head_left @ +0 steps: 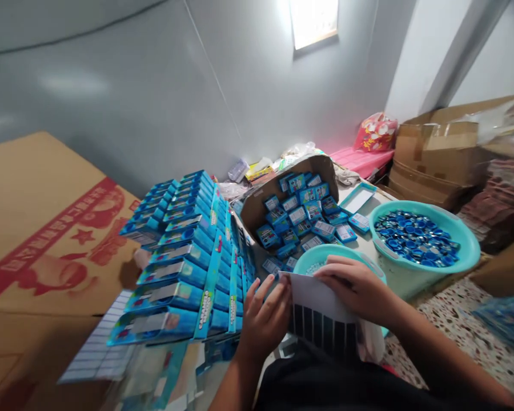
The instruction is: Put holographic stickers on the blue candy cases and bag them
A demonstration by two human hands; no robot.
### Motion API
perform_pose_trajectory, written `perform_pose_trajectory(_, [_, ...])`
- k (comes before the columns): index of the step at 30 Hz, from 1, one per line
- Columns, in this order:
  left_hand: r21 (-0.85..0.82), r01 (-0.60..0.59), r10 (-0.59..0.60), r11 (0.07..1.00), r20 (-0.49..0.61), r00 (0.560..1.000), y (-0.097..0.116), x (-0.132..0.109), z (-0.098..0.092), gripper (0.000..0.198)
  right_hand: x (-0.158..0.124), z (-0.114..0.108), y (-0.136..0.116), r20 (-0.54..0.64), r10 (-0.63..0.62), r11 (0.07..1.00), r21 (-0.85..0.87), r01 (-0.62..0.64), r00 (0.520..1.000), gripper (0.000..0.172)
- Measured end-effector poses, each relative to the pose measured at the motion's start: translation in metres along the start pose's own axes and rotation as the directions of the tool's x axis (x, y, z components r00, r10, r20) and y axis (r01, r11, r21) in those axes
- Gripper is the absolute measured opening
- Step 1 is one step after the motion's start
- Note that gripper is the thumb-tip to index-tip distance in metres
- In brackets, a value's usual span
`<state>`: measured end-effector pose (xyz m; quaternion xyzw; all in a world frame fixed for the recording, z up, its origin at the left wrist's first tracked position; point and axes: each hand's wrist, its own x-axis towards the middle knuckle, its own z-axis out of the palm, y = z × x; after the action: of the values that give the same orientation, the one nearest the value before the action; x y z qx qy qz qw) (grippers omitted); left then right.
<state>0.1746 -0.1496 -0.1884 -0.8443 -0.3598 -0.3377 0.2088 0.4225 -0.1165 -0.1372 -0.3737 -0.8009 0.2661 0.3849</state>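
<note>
I have the dark-panelled white sheet [310, 292] stretched between my hands — left hand [266, 313] gripping its upper-left corner, right hand [362, 288] closed on its upper-right edge. It slopes down from both grips towards the lap, neither nearer — its long axis I can't tell.

Sheet [307, 291]: between our left hand [269, 311] and right hand [360, 283].
Packs [182, 257]: stacked left of our hands.
Carton [47, 228]: farther left.
Open box [329, 171]: ahead of us, small boxes [297, 215] inside.
Small basin [330, 250]: behind the sheet.
Large basin [466, 254]: right, small pieces [415, 238] inside.
</note>
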Motion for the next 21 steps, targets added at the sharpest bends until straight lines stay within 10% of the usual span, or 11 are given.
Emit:
perform_pose_trajectory(8, [-0.157,0.118,-0.131,0.98,-0.072,0.989,0.001,0.029,-0.014,0.034,0.005,-0.005,-0.008,0.034,-0.121,0.99,-0.064,0.123,0.992,0.028])
perform_pose_trajectory(21, [-0.181,0.004,-0.026,0.983,-0.117,0.993,-0.006,0.018,-0.014,0.036,-0.001,-0.009,-0.003,0.021,-0.072,0.993,-0.091,0.073,0.997,0.023])
